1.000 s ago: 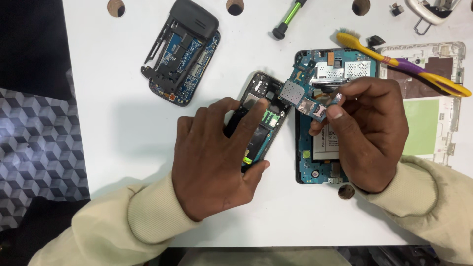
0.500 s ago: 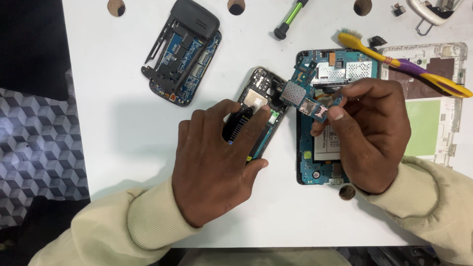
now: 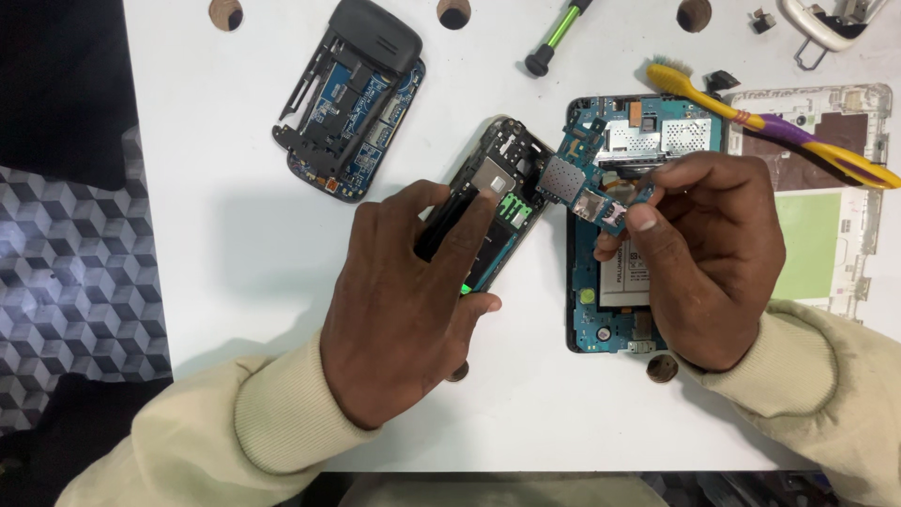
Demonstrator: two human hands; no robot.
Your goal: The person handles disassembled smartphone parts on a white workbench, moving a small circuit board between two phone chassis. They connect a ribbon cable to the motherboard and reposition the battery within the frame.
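My left hand (image 3: 413,300) lies over a small opened phone body (image 3: 497,192) on the white table, fingers gripping its sides and a fingertip on its metal plate. My right hand (image 3: 704,253) pinches a small blue circuit board (image 3: 587,188) between thumb and fingers, held just right of that phone. Under the right hand lies a larger opened phone (image 3: 629,141) with its blue board and battery exposed; its lower half is partly hidden by the hand.
A dismantled dark phone shell (image 3: 352,94) lies at the upper left. A yellow and purple toothbrush (image 3: 770,127) rests across a white tablet frame (image 3: 826,216) at right. A green-handled screwdriver (image 3: 558,38) is at the top. The white table (image 3: 235,235) has round holes.
My left hand's fingers have slid up along the small phone body toward its metal plate. The right hand with the small board has barely moved.
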